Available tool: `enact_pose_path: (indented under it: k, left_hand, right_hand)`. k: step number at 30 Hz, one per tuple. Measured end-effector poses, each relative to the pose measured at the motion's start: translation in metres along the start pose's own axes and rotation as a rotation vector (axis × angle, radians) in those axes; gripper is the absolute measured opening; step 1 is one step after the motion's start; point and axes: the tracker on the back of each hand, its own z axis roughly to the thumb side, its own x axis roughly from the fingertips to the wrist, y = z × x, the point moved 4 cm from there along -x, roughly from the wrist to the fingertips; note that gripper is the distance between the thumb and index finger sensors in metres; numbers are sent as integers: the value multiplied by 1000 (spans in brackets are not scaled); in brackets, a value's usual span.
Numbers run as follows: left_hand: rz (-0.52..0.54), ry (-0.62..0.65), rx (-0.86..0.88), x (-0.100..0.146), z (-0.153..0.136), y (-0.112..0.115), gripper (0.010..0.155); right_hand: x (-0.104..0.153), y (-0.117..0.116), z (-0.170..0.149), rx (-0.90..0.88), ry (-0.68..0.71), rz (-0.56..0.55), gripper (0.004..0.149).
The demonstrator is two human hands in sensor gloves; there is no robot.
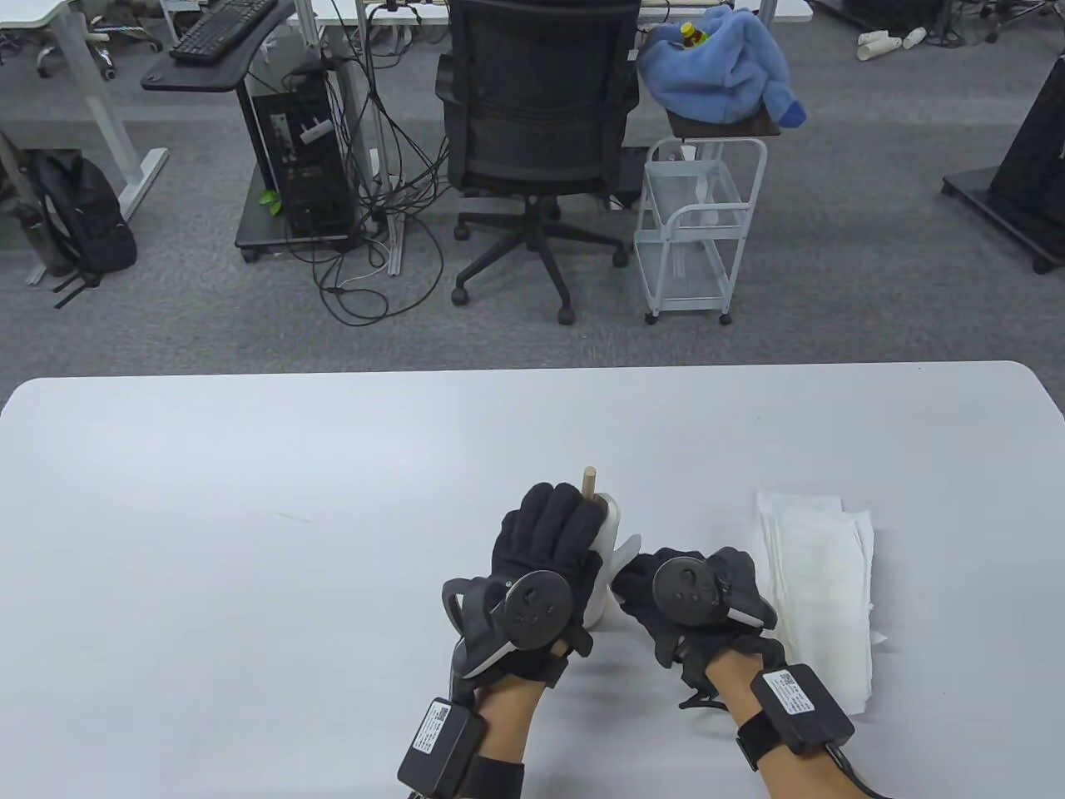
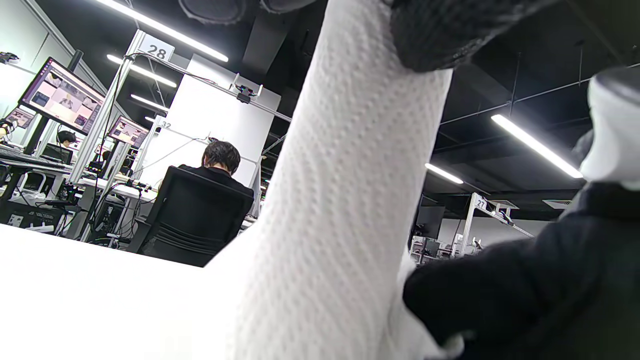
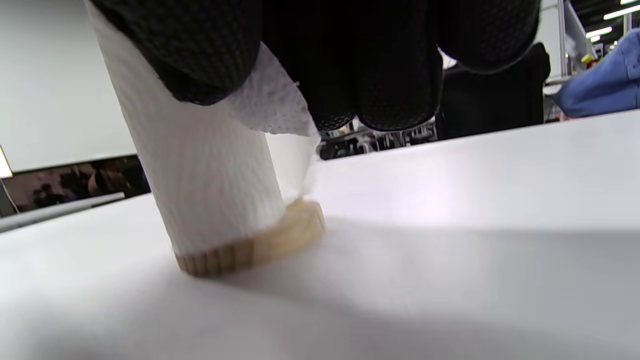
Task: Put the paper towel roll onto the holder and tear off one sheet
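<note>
A thin white paper towel roll [image 1: 606, 533] [image 2: 345, 200] [image 3: 210, 170] stands upright on a wooden holder, whose round base [image 3: 260, 245] sits on the table and whose rod tip [image 1: 589, 481] sticks out above the roll. My left hand [image 1: 549, 541] wraps its fingers round the roll from the left. Close on the right, my right hand [image 1: 645, 583] pinches the loose sheet edge [image 3: 272, 107] hanging from the roll. The sheet still joins the roll.
A pile of loose white paper towel sheets [image 1: 824, 591] lies on the white table [image 1: 250, 541] just right of my right hand. Beyond the far table edge stand an office chair [image 1: 537, 125] and a white cart [image 1: 695, 225].
</note>
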Motion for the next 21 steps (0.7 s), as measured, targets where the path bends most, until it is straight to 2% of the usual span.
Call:
enact_pose_path:
  k: [4, 13, 21]
  left_hand:
    - [0, 0, -3, 0, 0, 0, 68]
    - [1, -5, 0, 0, -1, 0, 68]
    - [3, -3, -9, -1, -1, -1, 68]
  right_hand:
    - [-1, -2, -2, -22, -15, 16, 38]
    - [-2, -23, -11, -21, -99, 196, 39]
    - [-2, -32, -17, -9, -175, 300, 39]
